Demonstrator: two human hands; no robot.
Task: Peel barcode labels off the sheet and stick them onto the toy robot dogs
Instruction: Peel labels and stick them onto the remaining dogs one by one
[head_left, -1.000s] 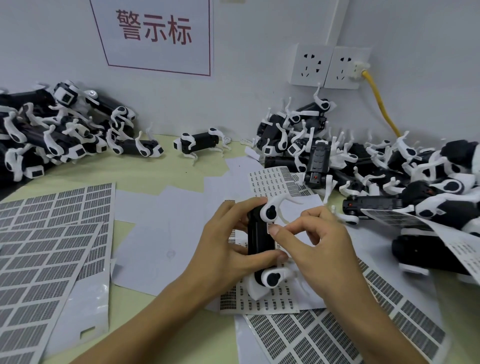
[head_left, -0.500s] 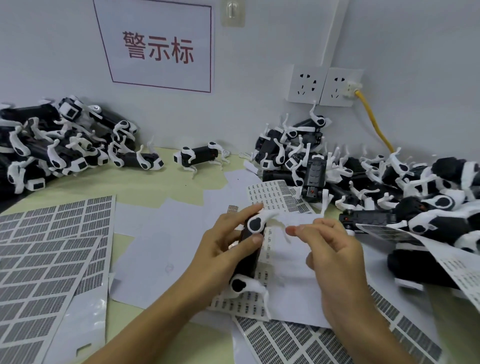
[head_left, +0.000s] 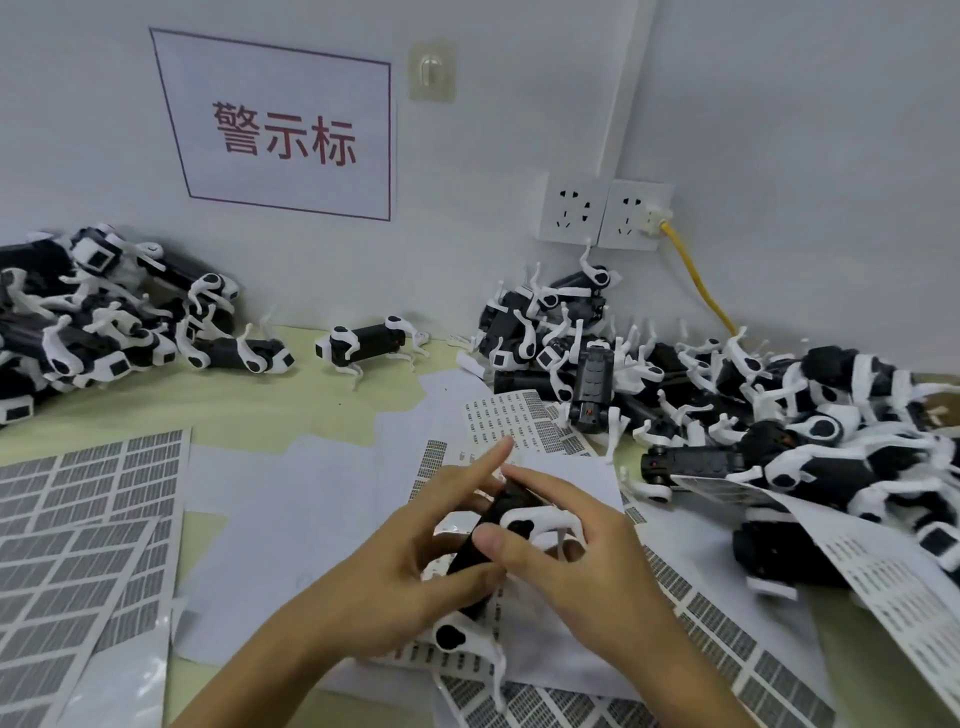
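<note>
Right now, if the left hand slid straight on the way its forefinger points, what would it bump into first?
Probably the barcode sheet just beyond the left hand, then the pile of toy dogs behind it. Depth is hard to judge, so the finger might pass above the sheet.

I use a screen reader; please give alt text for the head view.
Both hands, left and right, hold one black-and-white toy robot dog above barcode label sheets; more toy dogs lie piled left and right.
</note>
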